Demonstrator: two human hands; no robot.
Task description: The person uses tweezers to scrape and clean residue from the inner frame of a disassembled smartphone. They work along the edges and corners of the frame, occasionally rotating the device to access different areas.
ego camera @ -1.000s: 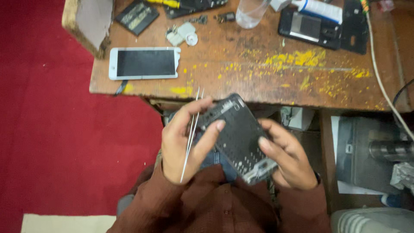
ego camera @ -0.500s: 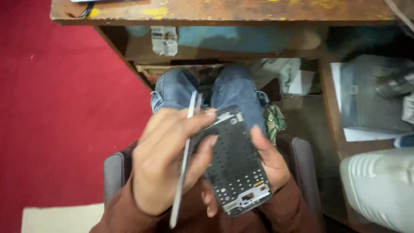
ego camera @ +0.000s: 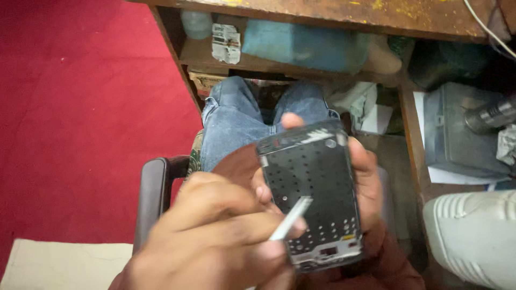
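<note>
Our right hand [ego camera: 360, 177] wraps its grip around the dark phone frame [ego camera: 314, 196], held over our lap below the worktop [ego camera: 344, 13] edge. Our left hand [ego camera: 215, 236] pinches silver tweezers [ego camera: 290, 217], tip on the frame.

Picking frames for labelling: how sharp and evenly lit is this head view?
Head view: the left hand and tweezers are blurred up close; the phone frame in the right hand is a little soft; under the desk it is dim; no strong glare.
</note>
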